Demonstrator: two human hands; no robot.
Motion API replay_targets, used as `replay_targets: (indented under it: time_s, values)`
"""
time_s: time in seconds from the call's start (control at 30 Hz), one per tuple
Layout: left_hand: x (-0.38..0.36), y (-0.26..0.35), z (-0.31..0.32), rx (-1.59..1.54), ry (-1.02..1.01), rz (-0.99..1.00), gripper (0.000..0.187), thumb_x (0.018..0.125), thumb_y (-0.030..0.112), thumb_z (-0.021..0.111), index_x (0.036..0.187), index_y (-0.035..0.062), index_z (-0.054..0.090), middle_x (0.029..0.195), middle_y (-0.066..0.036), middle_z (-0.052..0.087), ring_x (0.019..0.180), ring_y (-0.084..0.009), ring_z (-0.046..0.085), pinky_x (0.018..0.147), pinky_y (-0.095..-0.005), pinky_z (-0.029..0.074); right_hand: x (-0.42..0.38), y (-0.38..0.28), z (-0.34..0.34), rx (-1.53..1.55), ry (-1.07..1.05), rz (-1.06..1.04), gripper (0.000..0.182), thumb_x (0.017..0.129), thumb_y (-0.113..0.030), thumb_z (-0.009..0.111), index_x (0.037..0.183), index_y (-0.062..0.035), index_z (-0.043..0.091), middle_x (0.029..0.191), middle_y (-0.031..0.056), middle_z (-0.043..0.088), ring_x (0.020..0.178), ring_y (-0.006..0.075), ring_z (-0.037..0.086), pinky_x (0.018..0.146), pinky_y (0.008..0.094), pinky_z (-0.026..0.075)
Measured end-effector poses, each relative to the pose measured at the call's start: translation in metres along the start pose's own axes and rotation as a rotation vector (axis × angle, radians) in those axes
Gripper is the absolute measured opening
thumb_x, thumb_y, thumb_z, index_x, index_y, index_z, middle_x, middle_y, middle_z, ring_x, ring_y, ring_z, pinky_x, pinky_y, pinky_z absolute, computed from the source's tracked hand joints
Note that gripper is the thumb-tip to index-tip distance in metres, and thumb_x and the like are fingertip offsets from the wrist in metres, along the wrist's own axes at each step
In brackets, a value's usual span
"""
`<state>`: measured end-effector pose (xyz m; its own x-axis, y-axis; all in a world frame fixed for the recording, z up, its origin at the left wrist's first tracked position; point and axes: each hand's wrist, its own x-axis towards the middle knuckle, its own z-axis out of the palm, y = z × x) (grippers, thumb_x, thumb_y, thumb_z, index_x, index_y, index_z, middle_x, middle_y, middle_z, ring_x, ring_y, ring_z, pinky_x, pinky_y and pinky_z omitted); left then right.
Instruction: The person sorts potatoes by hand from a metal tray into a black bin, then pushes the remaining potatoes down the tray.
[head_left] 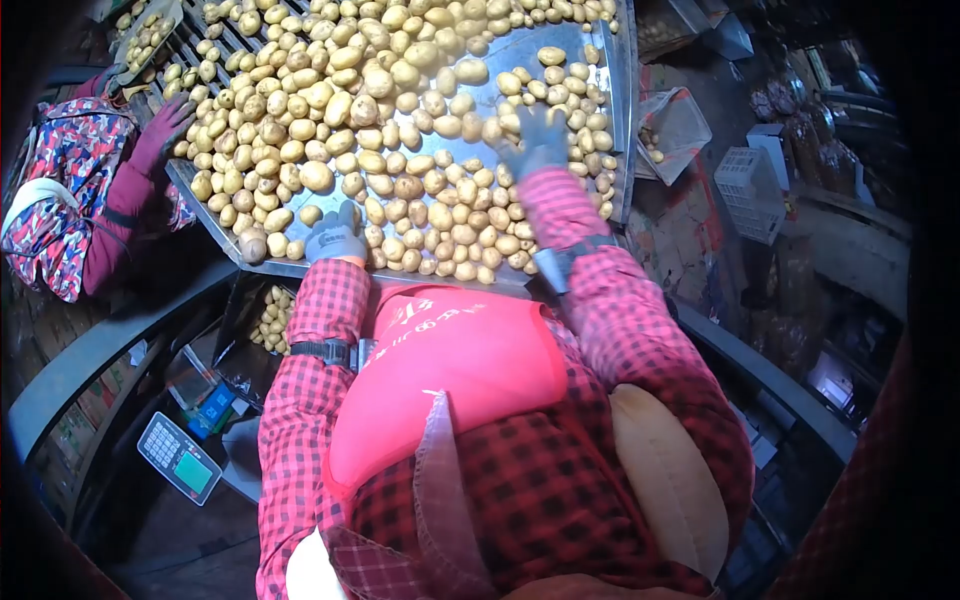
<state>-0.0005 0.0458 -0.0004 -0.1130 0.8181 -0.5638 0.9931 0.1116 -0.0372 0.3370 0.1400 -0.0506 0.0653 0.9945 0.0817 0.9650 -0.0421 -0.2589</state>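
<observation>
The potatoes [400, 130] lie in a dense layer across the metal sorting table [600, 60], which runs from the upper left to the upper right of the view and ends at a rim just in front of your body.

Your left hand [335, 238], in a grey glove, rests on the potatoes near the table's front edge. Its fingers are curled over a few potatoes; whether they grip one cannot be told.

Your right hand [535, 140], in a dark glove, lies further up the table with the fingers spread wide over the potatoes, holding nothing visible.

At the left, a co-worker's gloved hand [165, 125] reaches onto the potatoes from the table's side. Below the table edge on your left sits a weighing scale [178, 458] with keypad.
</observation>
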Motion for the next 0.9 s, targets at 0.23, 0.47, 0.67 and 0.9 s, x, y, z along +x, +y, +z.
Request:
replay_targets:
  time_s: [0.23, 0.47, 0.67, 0.9]
  values:
    - [0.008, -0.021, 0.021, -0.288, 0.208, 0.075, 0.049, 0.088, 0.031, 0.067, 0.132, 0.0118, 0.058, 0.12, -0.016, 0.066, 0.11, -0.0336, 0.064, 0.097, -0.0439, 0.05, -0.094, -0.046, -0.022, -0.098, -0.439, -0.479, 0.083, 0.081, -0.062, 0.062, 0.147, -0.0168, 0.039, 0.149, 0.0101, 0.041, 0.145, 0.0271, 0.03, 0.116, 0.0556, 0.021]
    - [-0.006, -0.053, 0.044, -0.623, 0.412, -0.019, 0.046, 0.085, 0.032, 0.073, 0.118, 0.0015, 0.066, 0.114, -0.02, 0.067, 0.102, -0.0323, 0.066, 0.09, -0.0406, 0.052, -0.071, -0.056, -0.037, -0.184, -0.771, -0.448, 0.074, 0.069, -0.049, 0.079, 0.131, -0.0214, 0.051, 0.137, 0.0065, 0.05, 0.132, 0.027, 0.045, 0.107, 0.0498, 0.035]
    - [0.007, -0.07, 0.05, -0.752, 0.397, -0.001, 0.047, 0.085, 0.038, 0.072, 0.115, 0.0028, 0.068, 0.108, -0.017, 0.07, 0.1, -0.0291, 0.067, 0.09, -0.0396, 0.052, -0.055, -0.016, -0.017, 0.064, -0.155, -0.239, 0.073, 0.074, -0.037, 0.076, 0.139, -0.0159, 0.051, 0.14, 0.014, 0.05, 0.134, 0.0323, 0.046, 0.108, 0.046, 0.038]
    - [0.015, -0.073, 0.063, -0.805, 0.419, 0.064, 0.049, 0.084, 0.041, 0.073, 0.114, 0.0028, 0.068, 0.107, -0.017, 0.07, 0.098, -0.0286, 0.067, 0.09, -0.0395, 0.052, -0.135, -0.177, 0.015, 0.27, -0.308, -0.798, 0.05, 0.079, -0.034, 0.072, 0.123, -0.016, 0.055, 0.128, 0.0084, 0.055, 0.125, 0.0246, 0.051, 0.106, 0.0482, 0.037]
